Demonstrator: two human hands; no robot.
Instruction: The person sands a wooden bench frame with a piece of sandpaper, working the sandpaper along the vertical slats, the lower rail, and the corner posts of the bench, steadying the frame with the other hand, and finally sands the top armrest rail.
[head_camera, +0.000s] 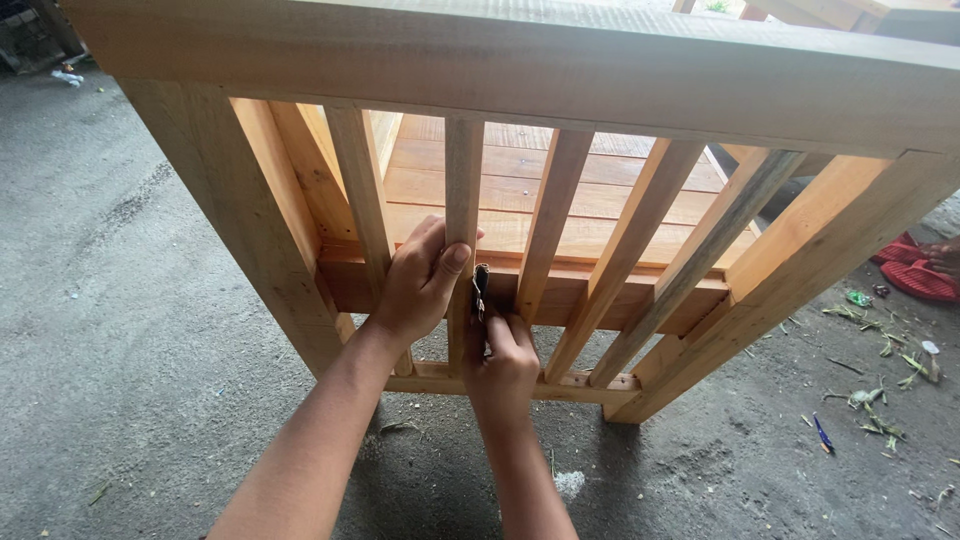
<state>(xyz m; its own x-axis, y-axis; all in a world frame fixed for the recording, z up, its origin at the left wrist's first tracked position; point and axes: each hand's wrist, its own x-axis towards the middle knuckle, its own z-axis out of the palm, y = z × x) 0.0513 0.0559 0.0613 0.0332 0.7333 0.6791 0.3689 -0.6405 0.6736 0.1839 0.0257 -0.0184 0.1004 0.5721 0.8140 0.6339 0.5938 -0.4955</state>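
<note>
Beneath me a rough grey concrete floor (120, 300) spreads out. To my right, green plant scraps (880, 400) lie strewn across it, a small blue pen-like stick (822, 433) among them. A red woven cloth (915, 275) lies at the right edge. A white chalky smudge (568, 483) marks the concrete, and pale litter (68, 77) sits far off to my upper left.

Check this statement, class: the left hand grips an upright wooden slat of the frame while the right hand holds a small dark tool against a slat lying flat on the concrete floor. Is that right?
Not quite. In the head view the left hand does grip an upright slat, but the right hand holds the small dark tool against that same upright slat, set in the wooden frame, not one lying on the concrete floor.
</note>
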